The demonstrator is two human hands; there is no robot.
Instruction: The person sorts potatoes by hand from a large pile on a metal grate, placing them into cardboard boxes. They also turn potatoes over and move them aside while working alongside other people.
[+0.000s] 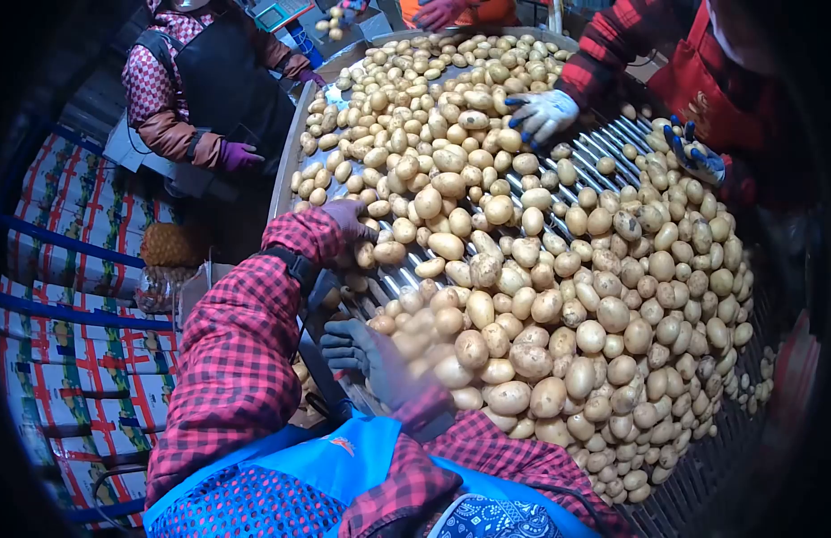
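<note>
My left hand (348,221), in a purple glove, lies at the left edge of the potato pile (487,269), its fingers bent loosely beside a few potatoes. A dark band circles that wrist. Lower down, my right hand (366,352) wears a grey-blue glove and is partly smeared by motion. Its fingers point left, apart, with nothing visible in them. Blurred potatoes (424,336) lie just to its right. Metal bars (595,161) show between the potatoes in the middle of the sorting table.
Across the table a co-worker's white-and-blue glove (543,115) touches potatoes; the other glove (695,158) is at the right. Another co-worker in a dark apron (222,81) stands at the upper left. Printed cartons (83,359) and a potato net bag (171,244) are on the left.
</note>
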